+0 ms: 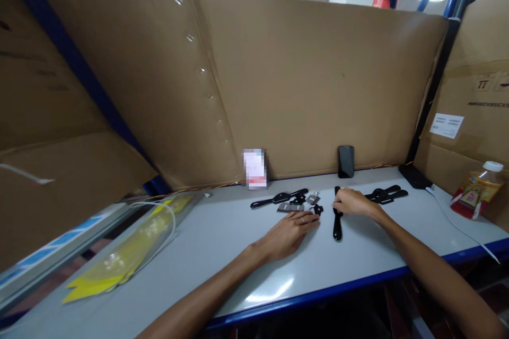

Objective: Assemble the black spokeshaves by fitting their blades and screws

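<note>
My right hand is closed around the middle of a black spokeshave body, which points toward me on the grey table. My left hand lies palm down with its fingers stretched out, at the near side of a small group of parts. Among these are flat metal blades and a small black cap by the fingertips. Behind them another black spokeshave body lies crosswise. More black spokeshave bodies lie together to the right, partly hidden by my right hand.
A dark phone and a blurred-out upright card or screen lean on the cardboard wall. At right are a bottle and a black power bank with a white cable. Yellow plastic packaging lies left.
</note>
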`<state>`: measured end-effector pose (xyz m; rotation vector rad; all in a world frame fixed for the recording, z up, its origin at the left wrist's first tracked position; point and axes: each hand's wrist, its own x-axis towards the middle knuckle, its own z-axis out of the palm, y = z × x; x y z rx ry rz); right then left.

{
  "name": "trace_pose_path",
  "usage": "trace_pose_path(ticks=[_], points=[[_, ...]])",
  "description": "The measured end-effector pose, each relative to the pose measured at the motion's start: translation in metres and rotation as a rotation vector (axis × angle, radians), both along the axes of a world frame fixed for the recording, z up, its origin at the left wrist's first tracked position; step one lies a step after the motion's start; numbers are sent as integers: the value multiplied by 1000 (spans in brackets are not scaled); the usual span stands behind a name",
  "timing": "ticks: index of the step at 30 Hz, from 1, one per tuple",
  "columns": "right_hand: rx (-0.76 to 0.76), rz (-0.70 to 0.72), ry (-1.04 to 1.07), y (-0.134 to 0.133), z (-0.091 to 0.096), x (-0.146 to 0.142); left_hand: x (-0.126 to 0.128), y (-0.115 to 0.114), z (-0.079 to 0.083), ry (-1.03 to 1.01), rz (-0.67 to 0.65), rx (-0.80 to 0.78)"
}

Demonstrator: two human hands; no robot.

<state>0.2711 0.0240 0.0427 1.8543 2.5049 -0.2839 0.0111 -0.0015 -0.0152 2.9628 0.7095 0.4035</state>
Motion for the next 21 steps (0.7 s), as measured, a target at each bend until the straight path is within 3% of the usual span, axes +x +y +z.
trace_pose_path(ticks=[4, 9, 14, 17, 19, 21], points=[[-178, 1, 153, 3, 3, 5, -9, 16, -11, -56, 48, -29], [-184, 96, 243, 4, -2, 3, -16, 32, -21, -121, 91, -73], [-386, 185, 485, 4, -3, 1, -21, 40, -22, -143, 153, -55], [-183, 200, 526, 10, -3, 4, -22, 39, -17, -183, 214, 0], [-17, 213, 421, 15, -6, 9, -23, 37, -13, -199, 237, 35], [49, 241, 297, 17, -10, 13, -24, 35, -8, -207, 240, 57]])
